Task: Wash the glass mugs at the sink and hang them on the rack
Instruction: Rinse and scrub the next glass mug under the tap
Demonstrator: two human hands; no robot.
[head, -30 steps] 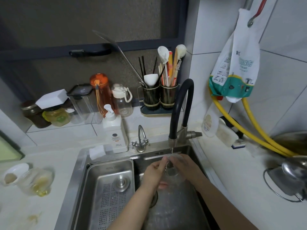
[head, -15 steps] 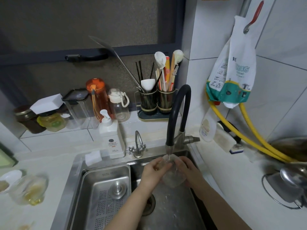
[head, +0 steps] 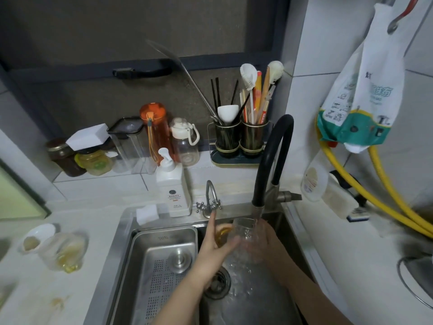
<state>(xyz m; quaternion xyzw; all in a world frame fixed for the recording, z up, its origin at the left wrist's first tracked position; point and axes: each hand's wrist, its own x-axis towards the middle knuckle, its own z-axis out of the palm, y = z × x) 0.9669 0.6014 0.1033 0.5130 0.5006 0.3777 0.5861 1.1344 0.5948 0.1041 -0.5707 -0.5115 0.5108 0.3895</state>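
Both hands, left (head: 216, 245) and right (head: 266, 242), grip one glass mug (head: 243, 233) under one running faucet (head: 273, 158).

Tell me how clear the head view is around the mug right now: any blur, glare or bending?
Head view: the glass mug under the black faucet is smeared by running water and motion; the right hand behind it is dim and blurred, the left hand sharper. Wide-angle bending curves the sink rim and the wall tiles. Lighting is dull, with no strong glare.
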